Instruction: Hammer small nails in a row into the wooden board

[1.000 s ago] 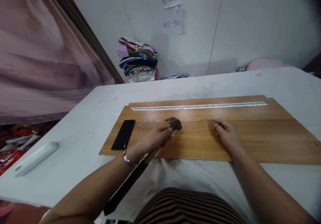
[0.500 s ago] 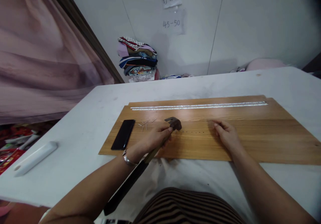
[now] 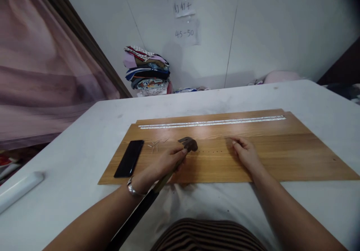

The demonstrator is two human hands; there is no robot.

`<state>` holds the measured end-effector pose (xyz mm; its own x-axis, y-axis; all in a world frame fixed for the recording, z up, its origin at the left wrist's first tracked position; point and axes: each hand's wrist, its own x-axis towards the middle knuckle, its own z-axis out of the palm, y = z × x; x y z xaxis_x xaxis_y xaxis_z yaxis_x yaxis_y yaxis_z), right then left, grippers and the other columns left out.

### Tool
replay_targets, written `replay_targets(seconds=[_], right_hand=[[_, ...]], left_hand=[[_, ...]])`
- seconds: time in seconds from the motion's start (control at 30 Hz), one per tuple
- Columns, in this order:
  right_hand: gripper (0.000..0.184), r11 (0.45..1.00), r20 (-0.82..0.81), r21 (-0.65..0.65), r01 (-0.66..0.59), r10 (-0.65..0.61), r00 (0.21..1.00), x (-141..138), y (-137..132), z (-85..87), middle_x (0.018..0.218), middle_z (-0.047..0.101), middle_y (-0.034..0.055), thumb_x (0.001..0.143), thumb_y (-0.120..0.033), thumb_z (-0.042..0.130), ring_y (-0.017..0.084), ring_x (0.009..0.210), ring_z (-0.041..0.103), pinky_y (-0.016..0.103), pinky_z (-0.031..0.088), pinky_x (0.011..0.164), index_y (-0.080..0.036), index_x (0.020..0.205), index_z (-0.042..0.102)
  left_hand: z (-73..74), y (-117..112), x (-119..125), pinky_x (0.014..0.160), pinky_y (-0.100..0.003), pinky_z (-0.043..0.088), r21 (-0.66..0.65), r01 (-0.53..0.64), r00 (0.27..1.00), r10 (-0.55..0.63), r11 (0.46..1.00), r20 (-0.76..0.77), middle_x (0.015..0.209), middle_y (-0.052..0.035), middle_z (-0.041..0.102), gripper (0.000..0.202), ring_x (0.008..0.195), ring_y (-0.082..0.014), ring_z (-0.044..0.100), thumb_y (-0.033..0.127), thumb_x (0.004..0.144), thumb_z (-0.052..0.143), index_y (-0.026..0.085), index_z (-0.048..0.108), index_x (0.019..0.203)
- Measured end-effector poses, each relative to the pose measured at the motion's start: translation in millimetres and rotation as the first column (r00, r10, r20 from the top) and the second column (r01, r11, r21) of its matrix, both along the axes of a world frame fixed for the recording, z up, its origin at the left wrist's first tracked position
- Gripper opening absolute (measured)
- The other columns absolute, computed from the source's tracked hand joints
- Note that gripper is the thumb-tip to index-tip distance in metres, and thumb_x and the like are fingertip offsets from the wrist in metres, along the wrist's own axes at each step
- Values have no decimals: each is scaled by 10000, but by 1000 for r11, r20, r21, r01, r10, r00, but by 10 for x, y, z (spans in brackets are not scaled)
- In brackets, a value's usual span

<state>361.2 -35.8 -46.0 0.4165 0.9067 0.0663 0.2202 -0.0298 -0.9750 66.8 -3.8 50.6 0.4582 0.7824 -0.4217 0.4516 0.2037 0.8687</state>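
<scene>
My left hand [image 3: 164, 163] is wrapped round the neck of a hammer [image 3: 188, 144], close under its dark head, which rests on a long wooden board [image 3: 281, 157]. The hammer's dark handle runs back under my forearm. My right hand [image 3: 246, 153] lies on the board to the right, fingers curled loosely with thumb and forefinger pressed together; I cannot make out anything between them. A row of small nail heads [image 3: 209, 152] runs between the two hands. Several loose nails [image 3: 156, 144] lie on the board left of the hammer head.
A black phone [image 3: 128, 158] lies at the board's left end. A silvery strip [image 3: 213, 122] runs along the board's far edge. The board sits on a white table [image 3: 70, 161]; a white bar [image 3: 17, 191] lies at its left edge. Folded clothes [image 3: 146, 71] are stacked by the wall.
The view has shifted, so everything sits a little lower and to the left. Both hands, the hammer and the board keep their places relative to each other.
</scene>
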Motion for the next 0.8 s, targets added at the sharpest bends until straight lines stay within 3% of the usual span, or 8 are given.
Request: replay_targets(seconds=[0.3, 0.5, 0.8], right_hand=[[292, 999, 18, 38, -12, 12, 1000, -13, 2, 56, 527, 554, -27, 726, -368, 559, 144, 501, 470, 249, 354, 457, -188, 893, 717], [303, 999, 19, 42, -21, 20, 1000, -11, 6, 59, 604, 605, -2, 719, -370, 552, 158, 554, 511, 266, 384, 506, -181, 889, 718], [344, 1000, -2, 18, -17, 17, 1000, -9, 0, 13, 646, 631, 11, 728, -381, 558, 171, 603, 547, 272, 406, 528, -163, 940, 718]], left_hand=[[-123, 8, -28, 424, -210, 355, 20, -19, 998, 20, 1000, -63, 555, 15, 519, 368, 462, -89, 455, 506, 857, 493, 177, 566, 708], [-60, 17, -24, 447, -208, 395, 9, -48, 999, 48, 999, 1, 659, 0, 556, 361, 510, -90, 494, 514, 852, 498, 171, 579, 771], [-40, -9, -2, 444, -219, 358, 6, -31, 997, 31, 999, -77, 548, 23, 493, 385, 461, -94, 447, 529, 840, 489, 175, 542, 696]])
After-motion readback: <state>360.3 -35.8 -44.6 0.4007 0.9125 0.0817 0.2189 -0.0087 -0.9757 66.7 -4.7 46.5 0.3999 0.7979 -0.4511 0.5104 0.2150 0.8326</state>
